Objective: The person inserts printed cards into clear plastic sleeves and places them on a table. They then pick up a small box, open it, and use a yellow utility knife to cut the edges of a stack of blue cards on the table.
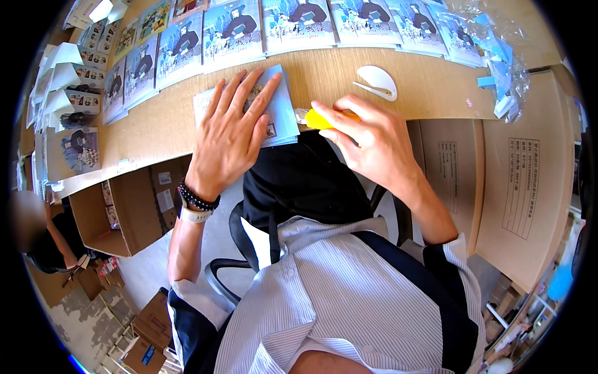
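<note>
Pressing one booklet stack [274,109], left hand [230,134], right hand [367,140] gripping one yellow tool [324,119]

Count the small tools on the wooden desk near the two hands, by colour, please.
Yellow tool, held in the right hand: 1
White tool, lying free on the desk: 1
Total: 2
The left hand holds no tool; it presses flat on a booklet.

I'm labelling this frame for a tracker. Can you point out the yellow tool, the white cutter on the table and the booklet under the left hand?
yellow tool [321,119], head view, its exposed left end.
white cutter [379,81], head view, middle of its body.
booklet [285,115], head view, bare right part.
</note>
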Available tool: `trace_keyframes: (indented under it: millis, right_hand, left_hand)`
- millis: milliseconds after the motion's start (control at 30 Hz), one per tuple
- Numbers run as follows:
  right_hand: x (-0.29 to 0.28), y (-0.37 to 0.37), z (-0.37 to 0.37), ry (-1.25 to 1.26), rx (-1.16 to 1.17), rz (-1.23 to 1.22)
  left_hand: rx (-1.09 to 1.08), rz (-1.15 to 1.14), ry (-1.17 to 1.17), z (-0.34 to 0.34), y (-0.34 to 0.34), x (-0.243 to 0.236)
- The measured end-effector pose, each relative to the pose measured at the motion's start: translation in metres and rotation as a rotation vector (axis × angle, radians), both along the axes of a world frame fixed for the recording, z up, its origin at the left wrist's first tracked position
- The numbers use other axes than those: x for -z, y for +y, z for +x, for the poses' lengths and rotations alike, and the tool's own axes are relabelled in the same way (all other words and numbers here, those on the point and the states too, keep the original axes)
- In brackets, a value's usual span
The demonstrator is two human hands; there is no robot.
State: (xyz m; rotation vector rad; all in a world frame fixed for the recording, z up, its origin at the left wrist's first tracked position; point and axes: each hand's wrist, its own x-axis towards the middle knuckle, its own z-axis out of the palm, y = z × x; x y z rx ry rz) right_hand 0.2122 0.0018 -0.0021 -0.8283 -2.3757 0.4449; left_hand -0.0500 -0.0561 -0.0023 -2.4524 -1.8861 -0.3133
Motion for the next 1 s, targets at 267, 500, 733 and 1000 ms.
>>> trace_keyframes:
  millis: [267,500,733,1000]
  right_hand:
    - [-0.009,-0.013,-0.001,-0.052,0.06,0.042]
    - [-0.006,-0.021,0.008,-0.02,0.055,-0.072]
    - [-0.014,-0.03,0.011,-0.029,0.045,-0.093]
    - [-0.023,-0.033,0.031,-0.009,-0.04,-0.203]
  left_hand:
    - [-0.011,0.03,-0.006,-0.001,0.001,0.004]
    - [0.047,-0.012,-0.015,-0.002,0.0,0.0]
    - [0.073,-0.066,-0.038,0.002,0.0,-0.008]
    - [0.067,-0.04,-0.007,0.0,0.001,-0.003]
